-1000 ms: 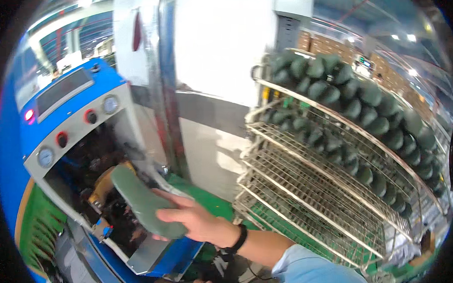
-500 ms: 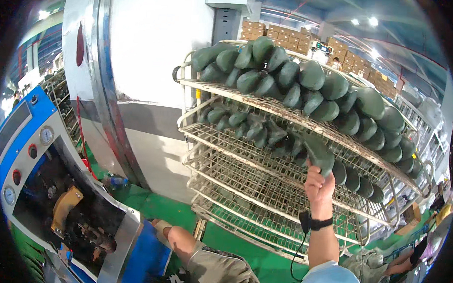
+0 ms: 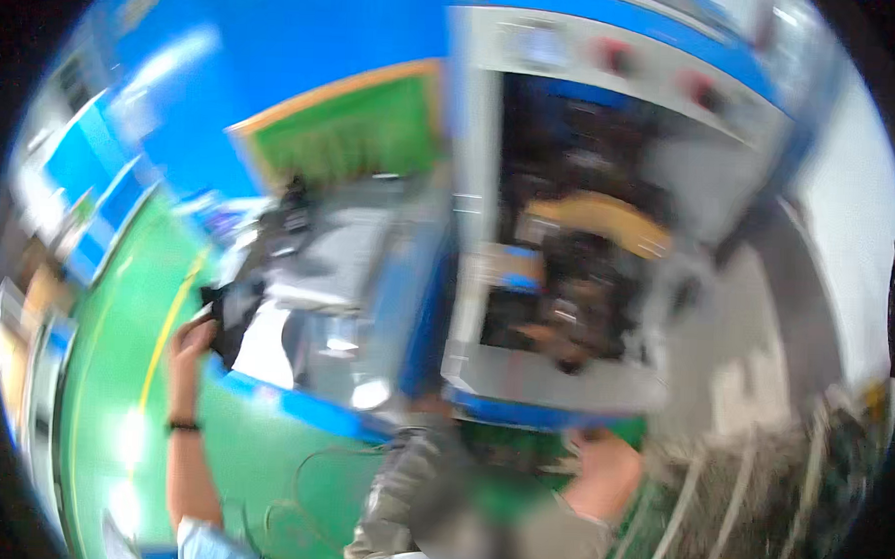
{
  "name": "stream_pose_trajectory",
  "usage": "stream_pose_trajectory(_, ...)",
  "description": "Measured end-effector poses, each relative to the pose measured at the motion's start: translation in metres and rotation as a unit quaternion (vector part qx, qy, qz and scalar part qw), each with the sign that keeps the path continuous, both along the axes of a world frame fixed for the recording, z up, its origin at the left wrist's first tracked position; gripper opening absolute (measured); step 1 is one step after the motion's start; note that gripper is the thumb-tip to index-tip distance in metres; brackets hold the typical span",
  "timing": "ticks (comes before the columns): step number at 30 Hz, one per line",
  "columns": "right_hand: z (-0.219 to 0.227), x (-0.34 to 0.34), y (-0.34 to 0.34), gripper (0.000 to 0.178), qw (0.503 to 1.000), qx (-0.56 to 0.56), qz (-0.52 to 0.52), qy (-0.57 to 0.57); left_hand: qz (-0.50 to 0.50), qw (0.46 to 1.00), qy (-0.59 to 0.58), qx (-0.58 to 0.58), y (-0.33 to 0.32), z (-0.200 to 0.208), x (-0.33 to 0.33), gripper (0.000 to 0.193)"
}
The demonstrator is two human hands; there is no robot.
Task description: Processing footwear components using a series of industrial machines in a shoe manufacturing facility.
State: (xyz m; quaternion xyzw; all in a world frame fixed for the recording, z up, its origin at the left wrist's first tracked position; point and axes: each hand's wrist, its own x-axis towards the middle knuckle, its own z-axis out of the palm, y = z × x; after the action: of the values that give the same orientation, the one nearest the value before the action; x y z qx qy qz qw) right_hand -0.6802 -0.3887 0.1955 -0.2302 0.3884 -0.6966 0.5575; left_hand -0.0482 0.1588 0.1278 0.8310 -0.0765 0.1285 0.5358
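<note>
My left hand (image 3: 189, 339) reaches up at the left, a thin dark band at its wrist. Its fingers look closed on the edge of a black piece (image 3: 235, 321), whose kind the blur hides. That piece hangs at the left side of a blue-edged work table (image 3: 356, 227). White sheet-like material (image 3: 268, 344) lies beside it. My right hand is out of the picture.
A blue and light grey machine (image 3: 476, 182) stands right of the table, with red knobs, a gauge and a curved tan part (image 3: 598, 214) in its dark opening. A green board with an orange frame (image 3: 349, 128) rises behind the table. My bent knees are below.
The view has swung left from the rack of dark green shoe lasts to the machine and table. My right hand, which gripped a last, has left the picture; my left hand has come in.
</note>
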Motion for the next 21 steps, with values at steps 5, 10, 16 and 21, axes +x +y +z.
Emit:
stream_pose_trajectory(5,-0.095,0.107,-0.031,0.028,0.906,0.126,0.343,0.211,0.096,0.902,0.137,0.398,-0.009,-0.025,0.054,0.037)
stream_pose_trajectory(10,-0.121,0.236,0.017,0.037,0.874,0.157,0.371,0.273,0.149,0.824,0.054,0.544,-0.073,0.037,0.065,0.044)
stream_pose_trajectory(16,-0.203,0.243,0.022,0.036,0.691,0.052,0.526,0.493,0.104,0.929,0.152,0.322,-0.146,-0.071,0.279,0.094)
stream_pose_trajectory(21,-0.225,0.211,-0.031,0.026,0.428,-0.332,0.627,0.560,0.236,0.934,0.095,0.250,-0.174,-0.140,0.298,0.063)
